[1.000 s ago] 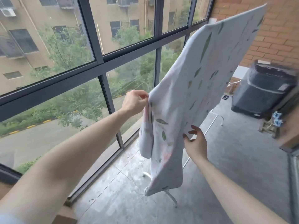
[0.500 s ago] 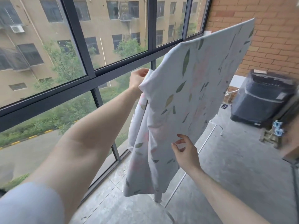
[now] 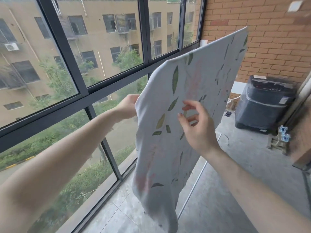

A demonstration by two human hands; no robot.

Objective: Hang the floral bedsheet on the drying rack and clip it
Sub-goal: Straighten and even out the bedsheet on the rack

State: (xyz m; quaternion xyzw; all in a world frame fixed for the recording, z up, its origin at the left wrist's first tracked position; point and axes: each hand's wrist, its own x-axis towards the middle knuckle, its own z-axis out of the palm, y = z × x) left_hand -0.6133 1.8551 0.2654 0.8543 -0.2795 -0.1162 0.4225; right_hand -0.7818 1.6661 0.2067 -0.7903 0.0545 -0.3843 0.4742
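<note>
The floral bedsheet (image 3: 198, 84), white with green leaves and faint pink marks, hangs draped over the top of the drying rack and slopes up toward the brick wall. Only thin white tubes of the drying rack (image 3: 193, 189) show below the cloth. My left hand (image 3: 127, 107) grips the sheet's near left edge at mid height, its fingers partly hidden behind the fabric. My right hand (image 3: 197, 126) hovers in front of the sheet's face with fingers loosely spread and holds nothing.
A dark-framed window wall (image 3: 84, 91) runs along the left. A covered dark grey machine (image 3: 264, 105) stands by the brick wall (image 3: 269, 39) at the back right. Small blue-and-white objects (image 3: 284, 135) sit on a stand to the right. Bare concrete floor (image 3: 235, 190) lies underneath.
My left hand lifted the sheet's edge higher and spread it flatter. My right hand rose from the lower part of the sheet and came off the cloth.
</note>
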